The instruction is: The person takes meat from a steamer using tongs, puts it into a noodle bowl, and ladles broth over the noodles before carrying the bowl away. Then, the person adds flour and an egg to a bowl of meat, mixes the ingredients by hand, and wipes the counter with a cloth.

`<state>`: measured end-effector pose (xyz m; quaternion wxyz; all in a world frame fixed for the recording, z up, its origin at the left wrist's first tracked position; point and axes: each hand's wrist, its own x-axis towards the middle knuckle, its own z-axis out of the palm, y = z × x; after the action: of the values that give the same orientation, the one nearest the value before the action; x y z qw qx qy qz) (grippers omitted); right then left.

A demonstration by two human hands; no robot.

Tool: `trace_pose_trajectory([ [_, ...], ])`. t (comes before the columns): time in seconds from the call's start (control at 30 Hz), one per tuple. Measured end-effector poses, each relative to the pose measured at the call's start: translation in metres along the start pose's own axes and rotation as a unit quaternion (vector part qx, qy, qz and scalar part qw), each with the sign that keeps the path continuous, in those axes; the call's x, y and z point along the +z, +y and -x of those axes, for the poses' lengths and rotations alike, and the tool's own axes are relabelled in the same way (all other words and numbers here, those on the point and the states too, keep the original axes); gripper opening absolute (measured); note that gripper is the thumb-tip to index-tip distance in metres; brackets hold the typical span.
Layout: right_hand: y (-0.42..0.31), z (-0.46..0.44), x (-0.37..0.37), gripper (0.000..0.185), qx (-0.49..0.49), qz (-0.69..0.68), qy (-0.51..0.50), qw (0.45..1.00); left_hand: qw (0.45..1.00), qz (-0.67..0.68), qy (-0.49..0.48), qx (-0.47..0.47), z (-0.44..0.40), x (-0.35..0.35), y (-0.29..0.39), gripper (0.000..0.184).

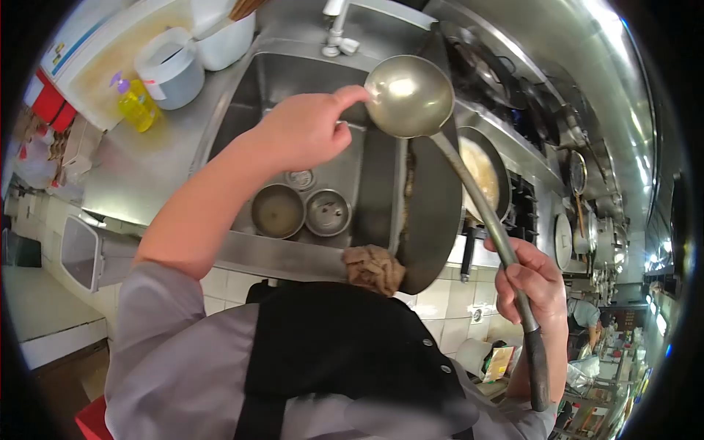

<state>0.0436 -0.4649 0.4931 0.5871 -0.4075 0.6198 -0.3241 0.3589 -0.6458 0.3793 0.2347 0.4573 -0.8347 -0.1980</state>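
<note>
A large metal ladle (488, 209) slants across the view, its round bowl at the top and its dark grip at the lower right. My right hand (532, 282) is closed around the handle, above the dark grip. Over the sink (246, 88), my left hand (304, 132) points its index finger at the bowl's left edge, and the fingertip appears to touch it. Its thumb stands apart from that finger; the other fingers are partly hidden. Two small round metal containers, one with cloudy liquid (278, 211) and one with dark bits (328, 213), sit in the sink below my left hand.
A faucet (336, 33) rises behind the sink. A crumpled brown cloth (374, 269) lies on its front edge. To the right, a pan (480, 172) with pale liquid sits by the stove grates (522, 198). A yellow pump bottle (136, 104) stands left. Another person (584, 314) is far right.
</note>
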Motion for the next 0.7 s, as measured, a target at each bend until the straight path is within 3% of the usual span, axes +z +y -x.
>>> trace_pose_trajectory([
  [0.2, 0.009, -0.048, 0.060, 0.037, 0.102, 0.050, -0.075, 0.991, 0.986, -0.079, -0.141, -0.030, 0.030, 0.035, -0.069, 0.052],
  [0.3, 0.015, -0.063, 0.071, 0.037, 0.121, 0.061, -0.072, 0.988, 0.966, 0.148, -0.210, -0.041, 0.053, 0.015, -0.073, 0.052],
  [0.4, 0.013, -0.073, 0.072, 0.040, 0.137, 0.062, -0.039, 0.988, 0.836, 0.482, -0.261, -0.017, 0.075, -0.025, -0.063, 0.049],
  [0.47, 0.010, -0.078, 0.073, 0.043, 0.149, 0.053, -0.016, 0.987, 0.730, 0.604, -0.319, 0.012, 0.087, -0.050, -0.057, 0.046],
  [0.5, 0.009, -0.081, 0.073, 0.044, 0.149, 0.053, -0.009, 0.987, 0.721, 0.586, -0.342, 0.141, 0.080, -0.060, -0.059, 0.046],
  [0.6, 0.009, -0.091, 0.072, 0.043, 0.151, 0.014, 0.003, 0.988, 0.537, 0.736, -0.331, 0.243, 0.080, -0.052, -0.041, 0.036],
  [0.67, 0.007, -0.097, 0.074, 0.043, 0.154, 0.011, 0.009, 0.988, 0.520, 0.752, -0.311, 0.261, 0.075, -0.050, -0.041, 0.040],
  [0.7, 0.007, -0.100, 0.076, 0.042, 0.160, 0.015, 0.009, 0.987, 0.570, 0.702, -0.352, 0.241, 0.067, -0.060, -0.054, 0.026],
])
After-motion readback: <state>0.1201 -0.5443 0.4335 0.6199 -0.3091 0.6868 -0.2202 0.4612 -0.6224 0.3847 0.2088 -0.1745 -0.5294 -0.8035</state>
